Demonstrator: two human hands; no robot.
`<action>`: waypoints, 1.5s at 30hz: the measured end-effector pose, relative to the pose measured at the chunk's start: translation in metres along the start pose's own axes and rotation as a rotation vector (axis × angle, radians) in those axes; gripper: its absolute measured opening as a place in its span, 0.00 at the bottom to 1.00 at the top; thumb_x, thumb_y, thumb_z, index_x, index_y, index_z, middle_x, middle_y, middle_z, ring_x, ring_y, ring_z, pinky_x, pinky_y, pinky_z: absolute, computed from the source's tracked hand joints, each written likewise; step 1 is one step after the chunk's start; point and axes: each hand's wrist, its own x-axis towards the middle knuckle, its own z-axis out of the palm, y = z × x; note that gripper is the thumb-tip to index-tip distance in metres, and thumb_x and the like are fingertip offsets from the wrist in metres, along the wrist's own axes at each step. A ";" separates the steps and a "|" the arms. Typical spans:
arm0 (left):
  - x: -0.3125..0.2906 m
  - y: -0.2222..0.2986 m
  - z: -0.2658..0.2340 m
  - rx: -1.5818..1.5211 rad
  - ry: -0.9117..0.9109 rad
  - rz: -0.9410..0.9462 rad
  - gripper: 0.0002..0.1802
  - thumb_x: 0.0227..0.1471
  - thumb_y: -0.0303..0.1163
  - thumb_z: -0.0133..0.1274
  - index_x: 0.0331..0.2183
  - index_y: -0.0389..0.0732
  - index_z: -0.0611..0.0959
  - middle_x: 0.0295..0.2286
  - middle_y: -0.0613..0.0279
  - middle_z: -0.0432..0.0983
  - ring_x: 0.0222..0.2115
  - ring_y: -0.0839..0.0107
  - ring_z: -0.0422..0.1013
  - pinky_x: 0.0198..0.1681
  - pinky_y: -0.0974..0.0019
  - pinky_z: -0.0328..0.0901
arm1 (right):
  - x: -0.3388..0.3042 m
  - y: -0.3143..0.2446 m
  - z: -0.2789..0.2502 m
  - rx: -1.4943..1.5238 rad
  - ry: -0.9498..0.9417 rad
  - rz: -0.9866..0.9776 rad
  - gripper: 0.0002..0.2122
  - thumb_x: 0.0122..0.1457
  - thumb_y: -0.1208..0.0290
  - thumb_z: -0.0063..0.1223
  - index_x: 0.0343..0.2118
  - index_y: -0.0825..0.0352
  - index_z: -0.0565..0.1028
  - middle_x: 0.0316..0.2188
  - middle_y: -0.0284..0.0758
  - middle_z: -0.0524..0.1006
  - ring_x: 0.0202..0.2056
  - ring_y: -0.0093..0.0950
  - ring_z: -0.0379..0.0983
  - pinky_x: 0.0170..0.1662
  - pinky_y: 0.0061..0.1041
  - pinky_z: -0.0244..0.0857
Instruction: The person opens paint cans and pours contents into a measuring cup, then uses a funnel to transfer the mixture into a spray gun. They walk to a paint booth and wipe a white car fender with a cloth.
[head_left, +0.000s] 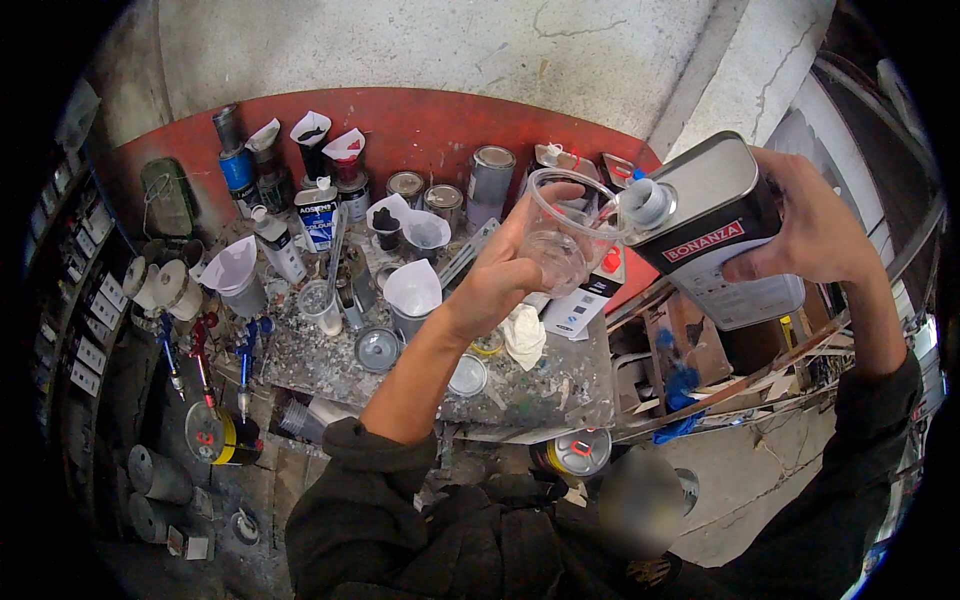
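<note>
In my head view, the clear cup [557, 262] is above the far right part of the cluttered table [560, 380], with the rectangular can [720, 275] just to its right. The can leans left: its long axis slopes from the spout [645, 205] end, far and left, to its base, near and right. I see the spout's mouth pointing left at the cup's rim; I can't tell whether they touch or whether anything flows. The cup tilts too, base toward the near left, opening up and to the far right.

The right hand [815, 225] grasps the can from the right, thumb across the labelled face, its other fingers largely hidden behind. The left hand [505, 265] grips the cup, thumb on the near side, fingers showing blurrily through the clear wall. The left forearm [415, 375] slants far and right, covering part of the table; the right one rises at the far right, wrist bent inward. Beneath the cup, a white-fronted container [590, 300] is partly hidden. The dark rim cuts off the left shelves [75, 270].
</note>
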 end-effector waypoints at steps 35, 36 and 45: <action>0.004 -0.005 -0.006 0.064 0.025 -0.001 0.55 0.27 0.35 0.54 0.61 0.35 0.55 0.44 0.52 0.70 0.44 0.64 0.70 0.51 0.62 0.63 | 0.002 0.023 0.022 0.233 0.045 -0.100 0.30 0.34 0.72 0.72 0.45 0.74 0.73 0.37 0.37 0.79 0.39 0.23 0.73 0.48 0.24 0.66; 0.003 -0.006 -0.008 0.071 0.010 0.002 0.53 0.27 0.33 0.52 0.60 0.36 0.56 0.45 0.53 0.69 0.46 0.65 0.69 0.51 0.64 0.62 | 0.001 0.022 0.021 0.215 0.041 -0.105 0.30 0.33 0.72 0.72 0.45 0.74 0.73 0.37 0.37 0.79 0.39 0.23 0.73 0.48 0.24 0.66; 0.001 -0.014 -0.013 0.080 -0.027 0.010 0.50 0.27 0.28 0.49 0.59 0.37 0.59 0.46 0.56 0.68 0.47 0.68 0.68 0.49 0.69 0.62 | 0.001 0.012 0.011 0.136 -0.044 -0.026 0.35 0.29 0.77 0.73 0.47 0.74 0.71 0.41 0.37 0.78 0.44 0.24 0.72 0.51 0.24 0.64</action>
